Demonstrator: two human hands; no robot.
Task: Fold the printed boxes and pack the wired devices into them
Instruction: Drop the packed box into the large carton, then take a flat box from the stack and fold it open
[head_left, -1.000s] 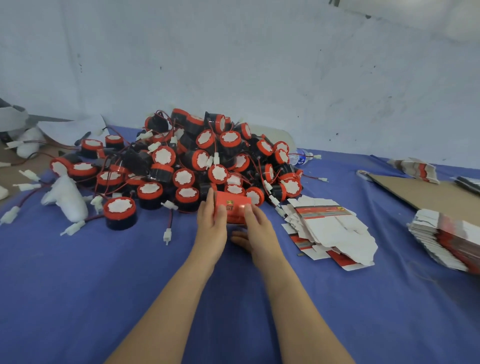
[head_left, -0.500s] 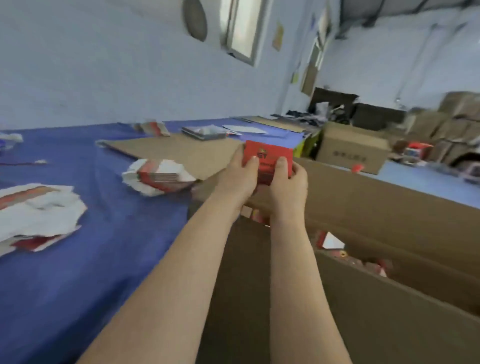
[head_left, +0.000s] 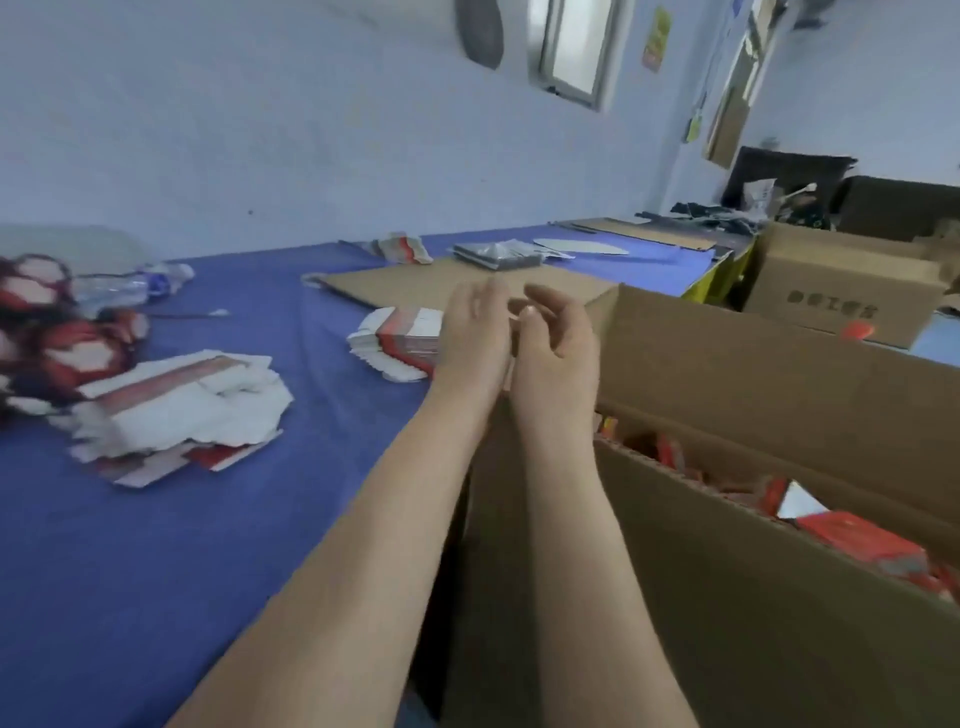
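My left hand (head_left: 475, 338) and my right hand (head_left: 558, 343) are side by side over the table's right edge, both empty with loosely bent fingers. Just right of them stands a big open cardboard carton (head_left: 779, 364) with several packed red printed boxes (head_left: 862, 540) inside. A stack of flat printed boxes (head_left: 400, 338) lies just left of my left hand. A looser heap of flat boxes (head_left: 182, 405) sits further left. The pile of red and black wired devices (head_left: 57, 332) is blurred at the far left edge.
The table has a blue cloth (head_left: 156, 545). A flat cardboard sheet (head_left: 415, 283) lies behind the hands, with more flat boxes (head_left: 402, 248) and a grey packet (head_left: 496, 254) beyond. A plastic bottle (head_left: 135, 283) lies far left. Another carton (head_left: 831, 291) stands at the right.
The view swung right from the device pile. Both hands carried a folded red box over the carton; now the box is gone from them and they are empty.
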